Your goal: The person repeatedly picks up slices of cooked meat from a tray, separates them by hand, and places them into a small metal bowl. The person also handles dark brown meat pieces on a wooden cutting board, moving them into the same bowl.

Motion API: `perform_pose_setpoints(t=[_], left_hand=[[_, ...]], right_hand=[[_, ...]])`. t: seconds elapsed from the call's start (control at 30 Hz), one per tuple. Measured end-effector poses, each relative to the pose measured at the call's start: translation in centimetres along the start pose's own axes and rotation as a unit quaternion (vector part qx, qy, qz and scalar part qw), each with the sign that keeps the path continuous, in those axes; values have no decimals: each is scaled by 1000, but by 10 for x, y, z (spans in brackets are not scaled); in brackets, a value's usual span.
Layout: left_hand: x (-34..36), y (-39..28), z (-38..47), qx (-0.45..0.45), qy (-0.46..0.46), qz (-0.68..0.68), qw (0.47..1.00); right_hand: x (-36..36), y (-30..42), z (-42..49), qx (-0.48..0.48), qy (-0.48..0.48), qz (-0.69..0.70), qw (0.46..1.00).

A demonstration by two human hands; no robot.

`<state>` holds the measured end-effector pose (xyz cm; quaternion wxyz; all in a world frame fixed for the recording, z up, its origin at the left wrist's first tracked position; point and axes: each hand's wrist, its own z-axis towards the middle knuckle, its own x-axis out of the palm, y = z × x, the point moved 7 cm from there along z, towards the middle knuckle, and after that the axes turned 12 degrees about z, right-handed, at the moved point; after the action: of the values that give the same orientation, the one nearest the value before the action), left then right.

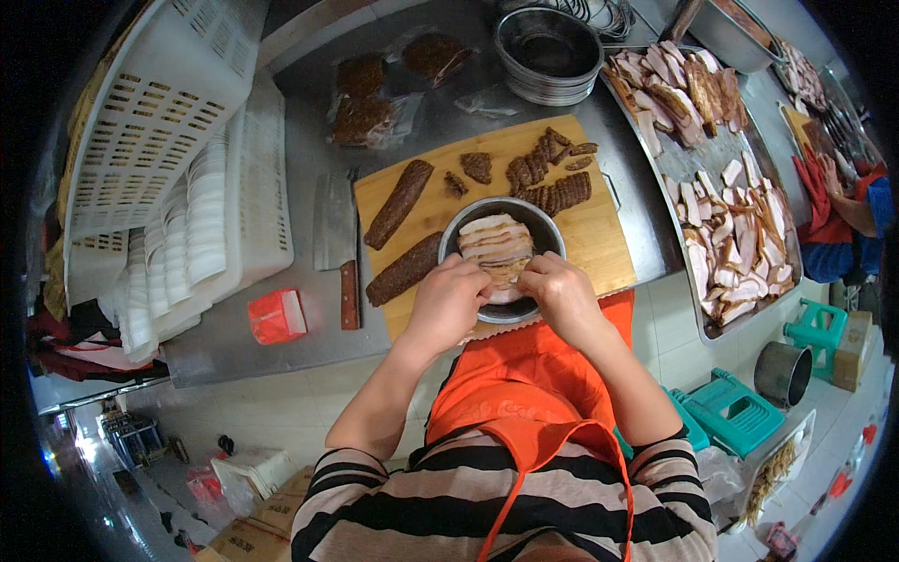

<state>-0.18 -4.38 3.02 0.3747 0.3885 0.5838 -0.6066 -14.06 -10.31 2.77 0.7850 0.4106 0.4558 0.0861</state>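
Observation:
A round metal bowl point(451, 235) stands at the front of a wooden cutting board point(597, 242). Fatty sliced pork point(495, 239) lies in it in an overlapping row. My left hand point(453, 298) reaches over the bowl's left rim, its bent fingertips pinching the lower slices. From the right, my right hand point(558, 288) pinches the other end of the same slices; its fingertips are partly hidden. Two dark sausage-like meat pieces, one farther back point(399, 204) and one nearer point(404, 270), lie left of the bowl. Behind it are dark meat slices point(558, 194) in rows and a cut chunk point(476, 167).
A cleaver point(337, 225) lies left of the board, near a red packet point(276, 316). White perforated baskets point(161, 133) hold stacked white dishes point(204, 204). Stacked metal bowls point(551, 60) and bagged meat point(362, 116) stand behind. A tray point(692, 295) of pork and another person's hand point(832, 175) are right.

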Motion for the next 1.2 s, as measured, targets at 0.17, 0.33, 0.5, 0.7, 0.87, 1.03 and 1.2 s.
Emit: perform_pose_setpoints(t=[0.17, 0.33, 0.5, 0.7, 0.87, 1.03, 1.2], left_hand=[[1, -5, 5, 11, 48, 102, 994], [-35, -24, -1, 0, -7, -6, 1000], [-32, -32, 1, 6, -63, -95, 993], [-20, -53, 11, 23, -51, -145, 988], [-11, -63, 18, 51, -21, -135, 989], [-16, -81, 37, 111, -12, -89, 990], [-10, -77, 104, 111, -11, -26, 993]], right_hand=[[-14, -3, -3, -23, -30, 13, 999], [-113, -84, -40, 114, -232, -40, 965], [-201, -193, -59, 280, -191, -281, 898], [-211, -244, -57, 257, -177, -263, 913], [-226, -259, -66, 262, -167, -215, 926], [-219, -243, -50, 353, -116, -196, 907], [-228, -244, -65, 317, -270, -183, 891]])
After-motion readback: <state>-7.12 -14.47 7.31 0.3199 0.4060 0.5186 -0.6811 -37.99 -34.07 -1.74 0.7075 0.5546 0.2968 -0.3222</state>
